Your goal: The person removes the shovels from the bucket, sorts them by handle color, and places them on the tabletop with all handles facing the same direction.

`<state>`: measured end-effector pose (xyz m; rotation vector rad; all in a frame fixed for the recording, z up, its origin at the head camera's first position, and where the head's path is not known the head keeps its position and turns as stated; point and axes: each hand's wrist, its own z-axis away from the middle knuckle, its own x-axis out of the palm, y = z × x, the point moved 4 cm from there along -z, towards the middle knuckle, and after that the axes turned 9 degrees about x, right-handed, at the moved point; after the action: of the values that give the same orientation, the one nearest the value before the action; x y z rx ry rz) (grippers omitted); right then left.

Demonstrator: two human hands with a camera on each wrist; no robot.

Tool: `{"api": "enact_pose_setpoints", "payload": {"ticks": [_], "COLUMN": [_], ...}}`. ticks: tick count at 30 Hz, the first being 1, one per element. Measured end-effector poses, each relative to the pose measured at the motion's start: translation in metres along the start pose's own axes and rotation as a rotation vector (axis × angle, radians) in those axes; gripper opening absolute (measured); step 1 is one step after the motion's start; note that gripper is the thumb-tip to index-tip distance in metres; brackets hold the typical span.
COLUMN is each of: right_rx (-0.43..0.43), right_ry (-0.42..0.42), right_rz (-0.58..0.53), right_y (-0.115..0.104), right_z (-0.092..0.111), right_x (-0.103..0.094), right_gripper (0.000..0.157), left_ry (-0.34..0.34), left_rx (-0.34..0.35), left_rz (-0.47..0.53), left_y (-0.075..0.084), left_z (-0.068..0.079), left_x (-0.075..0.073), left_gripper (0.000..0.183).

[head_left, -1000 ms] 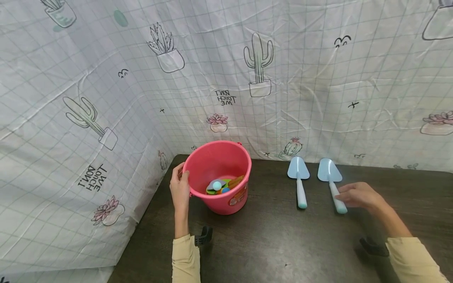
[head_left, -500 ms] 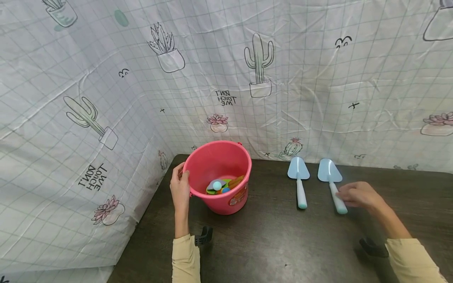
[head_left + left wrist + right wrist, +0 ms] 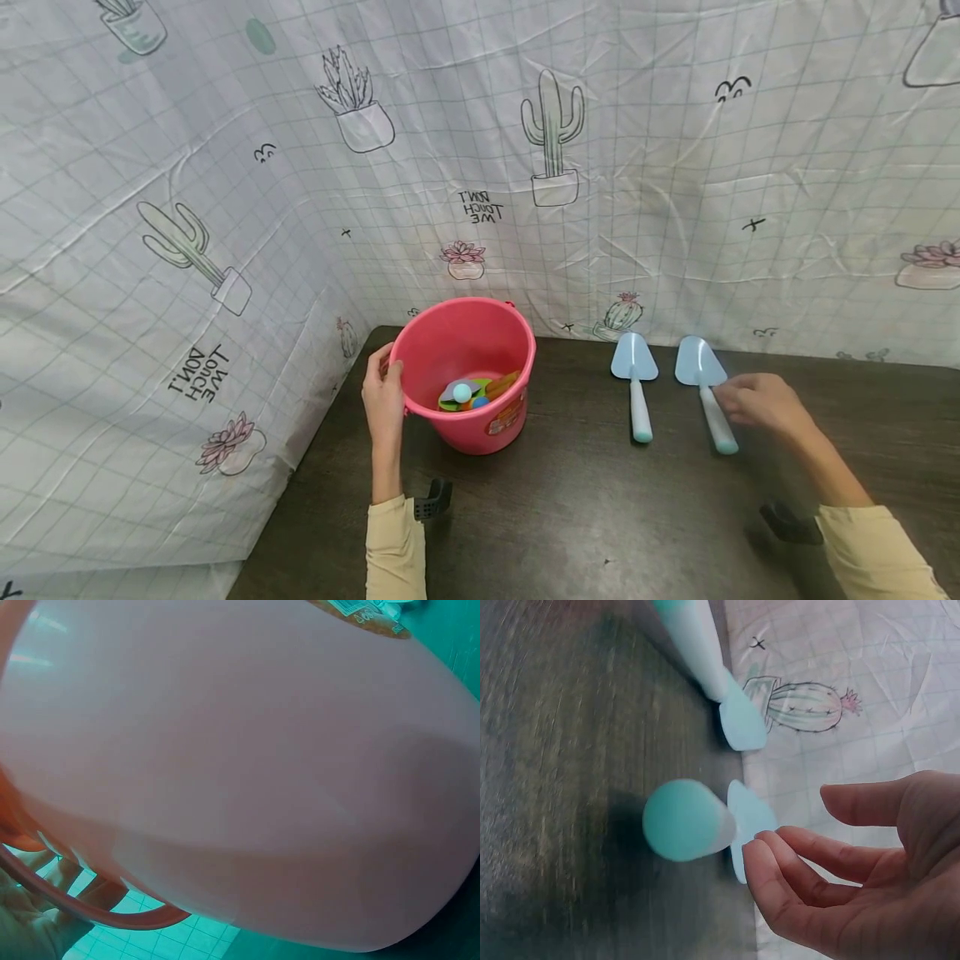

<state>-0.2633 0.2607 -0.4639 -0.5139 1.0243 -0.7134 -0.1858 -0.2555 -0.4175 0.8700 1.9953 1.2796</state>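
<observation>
Trowel (image 3: 707, 389) beside right hand (image 3: 761, 402) unmoved; hand shifted toward blade (image 3: 698, 362).

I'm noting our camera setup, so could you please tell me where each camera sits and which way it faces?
Head: on the person's head, looking forward and down at the pink bucket, trowels, table and cloth; left hand, right hand and forearms show.
Left wrist: on that wrist, facing the pink bucket's outer wall close up; part of the left hand shows at lower left.
Right wrist: on that wrist, facing the trowels and cloth; the right hand shows at right.
Head and right-wrist views share both trowels.
</observation>
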Motion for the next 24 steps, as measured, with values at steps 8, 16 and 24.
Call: {"api": "enact_pose_setpoints", "payload": {"ticks": [8, 16, 24], "right_rx": [-0.046, -0.135, -0.256], "right_ry": [0.019, 0.060, 0.014], "right_rz": [0.019, 0.020, -0.086], "right_y": [-0.015, -0.040, -0.070], "right_z": [0.009, 0.020, 0.037], "right_x": [0.001, 0.002, 0.006], "right_gripper": [0.060, 0.056, 0.047], "left_ry": [-0.003, -0.001, -0.008], "left_rx": [-0.003, 0.007, 0.009], "left_rz": [0.014, 0.025, 0.023], "left_y": [0.000, -0.001, -0.001], "left_z": [0.000, 0.000, -0.001], "left_x": [0.001, 0.000, 0.000], "left_gripper": [0.038, 0.038, 0.037]}}
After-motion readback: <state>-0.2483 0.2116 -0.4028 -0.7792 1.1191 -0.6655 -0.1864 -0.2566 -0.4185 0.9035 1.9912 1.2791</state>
